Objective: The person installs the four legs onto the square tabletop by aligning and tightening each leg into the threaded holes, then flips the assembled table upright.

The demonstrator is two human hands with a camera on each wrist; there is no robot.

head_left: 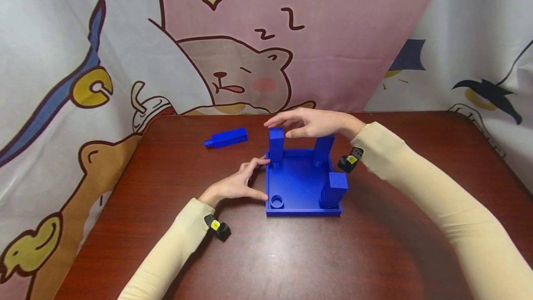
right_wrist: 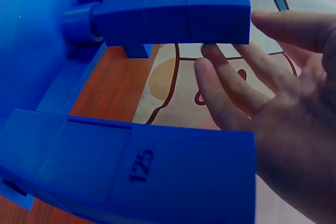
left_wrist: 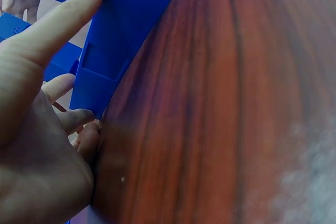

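A square blue tray-like base lies on the table with blue posts upright at its back-left, back-right and front-right corners. An open round socket shows at the front-left corner. My left hand touches the base's left side, thumb and fingers spread along the wall. Above the back-left post, my right hand hovers with loosely bent fingers. In the right wrist view, its thumb and fingers are around that post's top end; contact is unclear.
A loose blue post with a threaded end lies on the brown table, back left of the base. Behind the table hangs a patterned cloth. The nearer post in the right wrist view is marked 125.
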